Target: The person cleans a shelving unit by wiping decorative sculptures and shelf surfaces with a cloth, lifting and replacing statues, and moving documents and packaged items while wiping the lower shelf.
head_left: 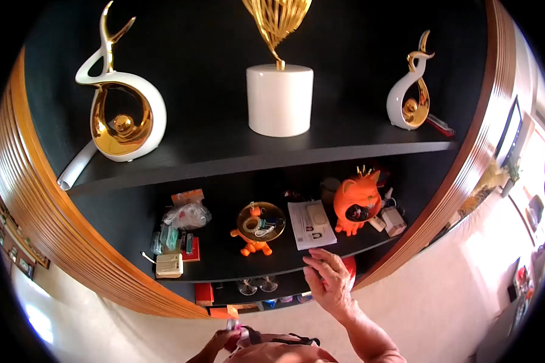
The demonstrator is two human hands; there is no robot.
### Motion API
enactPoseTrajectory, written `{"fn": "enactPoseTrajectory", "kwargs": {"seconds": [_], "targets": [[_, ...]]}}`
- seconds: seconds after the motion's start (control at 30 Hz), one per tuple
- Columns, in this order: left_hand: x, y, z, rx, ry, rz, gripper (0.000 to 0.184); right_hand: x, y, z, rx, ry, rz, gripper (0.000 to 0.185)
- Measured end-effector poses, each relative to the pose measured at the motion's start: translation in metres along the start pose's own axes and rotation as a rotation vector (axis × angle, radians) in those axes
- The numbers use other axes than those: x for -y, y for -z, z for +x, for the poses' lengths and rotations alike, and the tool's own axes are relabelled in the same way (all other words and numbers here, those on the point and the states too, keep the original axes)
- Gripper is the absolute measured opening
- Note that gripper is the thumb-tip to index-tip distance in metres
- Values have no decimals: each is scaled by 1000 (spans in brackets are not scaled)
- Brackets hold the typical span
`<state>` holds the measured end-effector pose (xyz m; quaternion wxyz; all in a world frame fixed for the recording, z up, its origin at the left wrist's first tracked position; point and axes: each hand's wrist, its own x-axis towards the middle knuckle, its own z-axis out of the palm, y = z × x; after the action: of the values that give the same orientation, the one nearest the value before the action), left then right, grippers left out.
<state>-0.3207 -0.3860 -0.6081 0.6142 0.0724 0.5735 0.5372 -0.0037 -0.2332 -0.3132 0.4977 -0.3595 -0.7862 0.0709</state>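
My right hand (328, 277) is raised in front of the lower shelf's edge, its fingers apart and slightly bent, with nothing in it. Just beyond its fingertips lie printed papers (306, 233) with a pale rounded object (316, 214) on them. An orange cat figure (357, 202) stands to the right of the papers, and an orange figure bearing a round tray (260, 222) is to their left. Low in the view, my left hand (223, 340) is near my body, close to a small pink and white item (233, 333); its fingers are too unclear to read.
On the upper shelf (206, 163) stand a white pot (280, 103) with a gold ornament and two white-and-gold sculptures (154, 115) (396, 103). A plastic bag (188, 215) and a beige box (169, 265) sit at the lower left. Glasses (268, 283) are underneath. Ribbed wooden sides (72, 242) frame the shelves.
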Motion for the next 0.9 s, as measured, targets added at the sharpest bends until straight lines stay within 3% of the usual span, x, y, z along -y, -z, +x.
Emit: {"fn": "enactPoseTrajectory", "kwargs": {"seconds": [0.2,0.3,0.4,0.43,0.6,0.67,0.8,0.9], "targets": [[-5,17,-8,-115,-84,114,38,36,15,53,-68,210,-11,23],[-8,20,-12,-137,-103,138,37,41,10,51,-37,204,23,26],[-8,21,-14,-137,-122,152,37,51,8,61,-84,312,-161,30],[-9,21,-15,-137,-130,158,37,42,4,61,-70,337,-161,44],[-8,25,-18,-135,-151,205,36,66,-25,106,-119,374,-453,73],[-10,25,-16,-129,-161,220,36,68,-51,117,-123,415,-402,90],[-14,32,-10,-129,-169,254,36,72,-97,136,-211,474,-306,92],[-18,40,-6,-129,-170,277,35,79,-121,152,-275,367,-371,94]]}}
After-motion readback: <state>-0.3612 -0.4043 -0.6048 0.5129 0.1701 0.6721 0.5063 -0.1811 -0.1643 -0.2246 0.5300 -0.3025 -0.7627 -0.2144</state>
